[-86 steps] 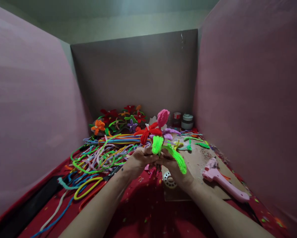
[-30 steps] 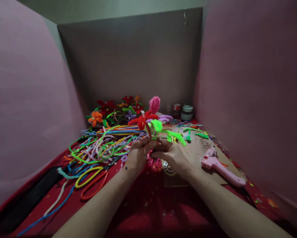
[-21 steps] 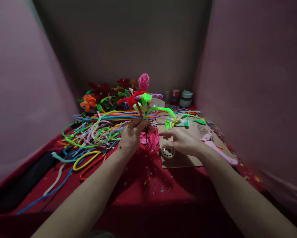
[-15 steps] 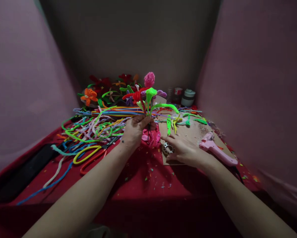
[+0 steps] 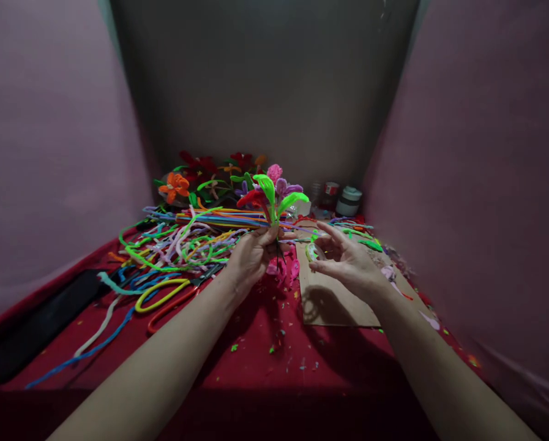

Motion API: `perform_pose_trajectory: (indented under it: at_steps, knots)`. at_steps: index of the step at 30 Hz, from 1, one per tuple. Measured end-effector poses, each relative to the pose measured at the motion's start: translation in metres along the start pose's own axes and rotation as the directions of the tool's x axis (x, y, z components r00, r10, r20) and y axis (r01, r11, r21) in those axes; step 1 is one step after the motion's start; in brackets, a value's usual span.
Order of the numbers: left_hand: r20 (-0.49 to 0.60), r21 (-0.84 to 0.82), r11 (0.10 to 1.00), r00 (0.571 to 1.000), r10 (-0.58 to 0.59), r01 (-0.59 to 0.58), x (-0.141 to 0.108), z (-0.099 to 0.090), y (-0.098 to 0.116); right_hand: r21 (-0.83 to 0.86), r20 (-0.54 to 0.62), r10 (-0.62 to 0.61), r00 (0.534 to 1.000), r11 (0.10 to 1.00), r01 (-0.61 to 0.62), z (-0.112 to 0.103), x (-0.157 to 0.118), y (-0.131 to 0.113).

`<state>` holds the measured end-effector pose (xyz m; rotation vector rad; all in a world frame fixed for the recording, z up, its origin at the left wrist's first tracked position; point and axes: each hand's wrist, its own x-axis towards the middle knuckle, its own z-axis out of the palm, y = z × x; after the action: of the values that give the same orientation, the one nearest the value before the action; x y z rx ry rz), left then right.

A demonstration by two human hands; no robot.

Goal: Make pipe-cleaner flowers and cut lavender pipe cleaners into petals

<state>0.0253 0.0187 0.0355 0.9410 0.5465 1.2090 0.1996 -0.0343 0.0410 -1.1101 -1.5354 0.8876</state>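
Your left hand's [image 5: 253, 254] fingers are clamped on the stems of the flowers [image 5: 270, 195] — blooms rising above them. Your right hand's [image 5: 354, 266] fingers grip a ring [image 5: 311, 252] at their tips — cardboard [image 5: 361, 315] below.

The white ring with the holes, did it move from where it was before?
Yes, up. The white ring lay on the cardboard near its front left corner; now the right hand holds it raised above the cardboard.
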Motion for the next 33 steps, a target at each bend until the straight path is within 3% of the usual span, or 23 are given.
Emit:
perform_pose_trajectory:
  at_steps: [10,17,22,27,29,33]
  knots:
    - [0.055,-0.075,0.997,0.998,-0.010,0.014,-0.004,0.005,0.006,0.202,0.019,-0.005,1.000,0.979,0.001,0.022,0.021,-0.010]
    - [0.051,-0.024,1.000,0.999,-0.007,0.008,0.000,-0.001,0.000,0.258,0.113,0.025,0.993,0.965,-0.054,0.020,0.018,-0.001]
    - [0.146,0.147,0.987,0.988,0.048,-0.069,-0.004,0.000,0.003,0.371,0.299,0.135,0.945,0.896,-0.245,0.014,0.017,0.005]
    - [0.224,0.265,0.953,0.970,0.090,-0.150,-0.005,0.000,0.003,0.415,0.527,0.210,0.823,0.782,-0.465,0.011,0.016,0.007]
    - [0.234,0.284,0.947,0.968,0.085,-0.152,-0.004,-0.001,0.003,0.427,0.565,0.229,0.793,0.741,-0.518,0.011,0.016,0.009]
    - [0.236,0.318,0.936,0.969,0.073,-0.148,-0.002,-0.002,0.002,0.466,0.448,0.287,0.847,0.733,-0.495,0.019,0.016,0.011]
